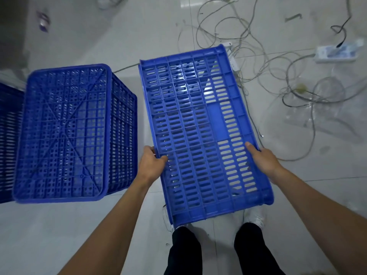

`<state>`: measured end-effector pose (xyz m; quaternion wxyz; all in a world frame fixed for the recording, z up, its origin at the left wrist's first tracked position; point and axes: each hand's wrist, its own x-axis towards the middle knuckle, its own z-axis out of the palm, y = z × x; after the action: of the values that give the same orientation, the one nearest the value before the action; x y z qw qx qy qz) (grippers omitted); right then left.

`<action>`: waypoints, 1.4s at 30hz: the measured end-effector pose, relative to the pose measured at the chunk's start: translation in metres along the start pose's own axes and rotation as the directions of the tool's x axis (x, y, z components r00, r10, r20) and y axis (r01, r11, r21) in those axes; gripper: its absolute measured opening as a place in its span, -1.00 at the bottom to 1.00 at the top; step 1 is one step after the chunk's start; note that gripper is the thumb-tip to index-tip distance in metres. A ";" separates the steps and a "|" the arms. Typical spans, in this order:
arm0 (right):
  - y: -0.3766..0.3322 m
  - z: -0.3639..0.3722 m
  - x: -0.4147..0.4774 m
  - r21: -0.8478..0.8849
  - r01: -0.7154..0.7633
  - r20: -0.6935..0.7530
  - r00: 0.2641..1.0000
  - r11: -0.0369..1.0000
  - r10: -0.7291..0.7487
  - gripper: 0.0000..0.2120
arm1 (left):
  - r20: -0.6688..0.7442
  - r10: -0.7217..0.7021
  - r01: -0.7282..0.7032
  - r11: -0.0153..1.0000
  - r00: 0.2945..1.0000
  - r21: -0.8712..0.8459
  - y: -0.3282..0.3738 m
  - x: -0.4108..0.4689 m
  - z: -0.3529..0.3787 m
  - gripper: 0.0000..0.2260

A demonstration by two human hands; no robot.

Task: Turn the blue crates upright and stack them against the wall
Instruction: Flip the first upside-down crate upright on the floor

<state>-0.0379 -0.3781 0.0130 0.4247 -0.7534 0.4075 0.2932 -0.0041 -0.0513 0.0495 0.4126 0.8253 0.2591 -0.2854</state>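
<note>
I hold a blue slotted crate (198, 132) in front of me above the floor, one slotted side facing up and tilted. My left hand (153, 163) grips its left edge and my right hand (262, 159) grips its right edge. To the left a darker blue crate (65, 132) stands upside down on the floor, its mesh bottom facing up. Part of another blue crate (8, 139) shows at the far left edge.
A tangle of grey and black cables (278, 76) lies on the white tiled floor to the right and behind the held crate. A white power strip (337, 53) sits at the upper right. My legs and shoes (256, 217) are just below the crate.
</note>
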 end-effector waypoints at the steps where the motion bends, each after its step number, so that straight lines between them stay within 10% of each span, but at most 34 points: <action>1: 0.004 0.001 0.002 0.030 0.000 0.001 1.000 1.000 0.000 -0.12 | 0.006 0.002 -0.002 1.000 1.000 -0.001 0.003 0.003 0.000 -0.75; 16: 0.020 -0.003 0.003 0.089 0.010 -0.062 0.998 0.996 -0.005 -0.38 | -0.010 -0.047 0.047 0.999 0.999 -0.028 0.013 0.033 0.030 -0.82; 24: 0.006 -0.005 -0.009 0.209 0.042 -0.052 0.998 0.977 -0.032 -0.62 | -0.001 0.028 -0.025 0.910 1.000 0.413 -0.030 -0.016 0.045 -0.53; 42: -0.003 0.018 -0.076 0.163 0.225 -0.330 0.930 0.961 -0.162 -0.60 | -0.036 -0.043 0.053 0.941 0.998 0.334 -0.049 -0.004 0.059 -0.60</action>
<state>-0.0748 -0.3333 0.0658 0.4543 -0.7809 0.4203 0.0843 -0.0546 -0.0754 -0.0032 0.2558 0.8807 0.2329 -0.3234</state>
